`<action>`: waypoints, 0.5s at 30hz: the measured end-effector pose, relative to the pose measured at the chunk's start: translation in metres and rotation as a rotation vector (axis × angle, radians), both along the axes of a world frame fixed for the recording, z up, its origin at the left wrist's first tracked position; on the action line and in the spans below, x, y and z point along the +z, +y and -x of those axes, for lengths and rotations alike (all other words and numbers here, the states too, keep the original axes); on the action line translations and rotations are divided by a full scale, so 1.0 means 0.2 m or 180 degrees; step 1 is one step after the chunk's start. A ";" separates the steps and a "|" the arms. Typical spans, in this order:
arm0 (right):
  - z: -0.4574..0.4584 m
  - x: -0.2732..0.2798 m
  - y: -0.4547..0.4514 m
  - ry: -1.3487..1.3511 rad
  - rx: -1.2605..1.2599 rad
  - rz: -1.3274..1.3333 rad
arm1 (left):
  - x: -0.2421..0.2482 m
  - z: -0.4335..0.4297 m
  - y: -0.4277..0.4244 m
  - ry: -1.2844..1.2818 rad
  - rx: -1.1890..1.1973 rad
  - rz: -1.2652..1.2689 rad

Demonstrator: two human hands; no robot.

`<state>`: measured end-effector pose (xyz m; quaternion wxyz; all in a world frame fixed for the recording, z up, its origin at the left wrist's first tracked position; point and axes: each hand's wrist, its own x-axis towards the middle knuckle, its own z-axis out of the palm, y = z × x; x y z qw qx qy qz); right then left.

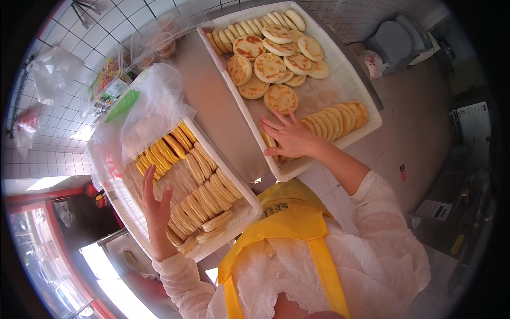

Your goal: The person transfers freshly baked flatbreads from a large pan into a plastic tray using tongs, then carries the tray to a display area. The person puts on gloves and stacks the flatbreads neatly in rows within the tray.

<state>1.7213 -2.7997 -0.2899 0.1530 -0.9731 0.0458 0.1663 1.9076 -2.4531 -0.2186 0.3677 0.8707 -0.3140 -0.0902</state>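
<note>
My right hand (289,136), fingers spread, lies over the near row of round flatbreads (338,119) standing on edge in a white plastic tray (322,95). Its palm hides part of that row, and its fingertips reach the edge of a browned flatbread (281,99). More browned flatbreads (270,67) lie in a loose pile behind it. My left hand (156,211) is raised above the left side of a second white tray (252,207), open and holding nothing. That tray has yellow flatbreads (159,154) and rows of pale layered flatbreads (205,203) packed on edge.
Clear plastic sheeting (155,99) covers the far end of the left tray. A metal counter (215,87) runs between the trays. Clear plastic containers (153,46) stand along the tiled wall. A grey chair (392,40) is at the far right. I wear a yellow apron (287,227).
</note>
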 end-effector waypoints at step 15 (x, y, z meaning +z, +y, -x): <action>-0.12 -0.03 -1.85 -0.2159 -0.1792 -0.0715 | -0.01 0.33 -2.04 -0.0565 -0.1082 -0.0370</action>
